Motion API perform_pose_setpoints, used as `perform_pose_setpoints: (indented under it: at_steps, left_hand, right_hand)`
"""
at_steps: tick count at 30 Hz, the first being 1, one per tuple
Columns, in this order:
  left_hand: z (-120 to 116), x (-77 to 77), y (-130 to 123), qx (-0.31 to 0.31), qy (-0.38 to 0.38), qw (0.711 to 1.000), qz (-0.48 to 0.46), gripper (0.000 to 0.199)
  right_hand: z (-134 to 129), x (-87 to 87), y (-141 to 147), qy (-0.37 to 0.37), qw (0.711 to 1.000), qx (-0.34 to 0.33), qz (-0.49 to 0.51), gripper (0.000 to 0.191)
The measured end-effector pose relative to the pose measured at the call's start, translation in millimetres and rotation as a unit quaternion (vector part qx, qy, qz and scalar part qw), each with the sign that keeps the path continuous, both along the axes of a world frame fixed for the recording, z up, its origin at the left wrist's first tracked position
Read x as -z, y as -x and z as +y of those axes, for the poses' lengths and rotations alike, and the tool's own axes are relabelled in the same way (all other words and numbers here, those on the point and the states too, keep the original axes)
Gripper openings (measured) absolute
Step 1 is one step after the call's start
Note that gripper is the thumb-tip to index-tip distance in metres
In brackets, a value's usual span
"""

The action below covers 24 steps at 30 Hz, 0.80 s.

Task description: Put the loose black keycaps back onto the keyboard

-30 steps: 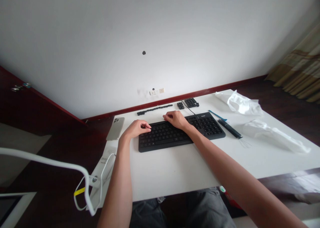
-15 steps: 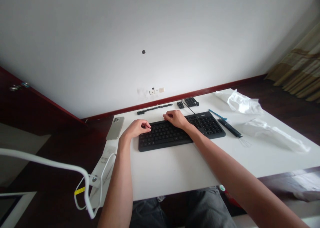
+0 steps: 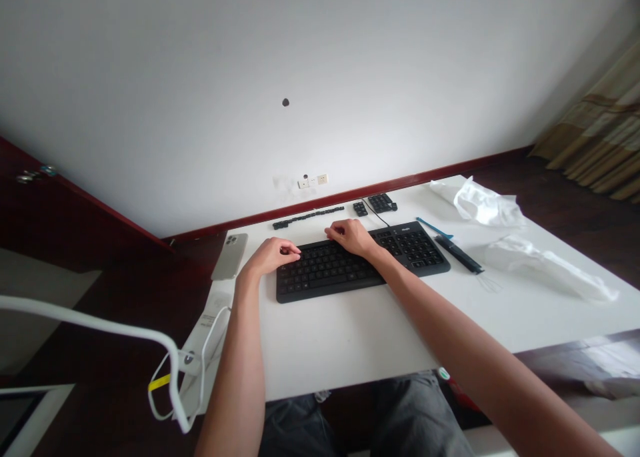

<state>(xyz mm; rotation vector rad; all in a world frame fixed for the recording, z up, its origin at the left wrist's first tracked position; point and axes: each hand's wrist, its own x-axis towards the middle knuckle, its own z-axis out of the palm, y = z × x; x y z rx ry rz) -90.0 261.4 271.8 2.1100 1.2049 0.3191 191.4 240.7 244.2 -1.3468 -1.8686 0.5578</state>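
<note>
A black keyboard (image 3: 330,285) lies flat on the white table (image 3: 340,337), slightly tilted to my view. My left hand (image 3: 273,257) is at its upper left corner, the fingers curled and the thumb tip close to them. Whether anything small is between them is hidden. My right hand (image 3: 351,235) rests over the keyboard's upper edge near the middle, with thumb and fingers bent together; what the tips hold, if anything, I cannot make out. Behind the keyboard, loose black keycaps (image 3: 310,216) form a long row. A small group of keycaps (image 3: 360,209) and a larger keycap block (image 3: 383,203) sit farther right.
Right of the keyboard lie a blue stick-like tool (image 3: 434,227) and a black-handled tool with thin wires (image 3: 459,254). Crumpled white wrappings (image 3: 483,203) cover the right side. A phone (image 3: 230,257) is at the left edge, near a white cable (image 3: 125,333).
Both hands keep nearly the same pose and place on the keyboard. The view has shifted very slightly; nothing else has visibly moved.
</note>
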Motion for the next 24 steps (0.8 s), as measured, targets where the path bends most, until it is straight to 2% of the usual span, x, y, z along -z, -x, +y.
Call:
perform_pose_setpoints:
  at_steps: [9, 24]
  left_hand:
    - [-0.4, -1.4, -0.2, 0.007, -0.001, 1.0, 0.008, 0.033]
    - [0.7, 0.3, -0.1, 0.013, 0.003, 1.0, 0.004, 0.03]
  right_hand:
    - [-0.9, -2.3, 1.4, 0.0, 1.0, 0.005, -0.002, 0.036]
    - [-1.2, -1.9, 0.5, -0.001, 1.0, 0.0, 0.003, 0.037]
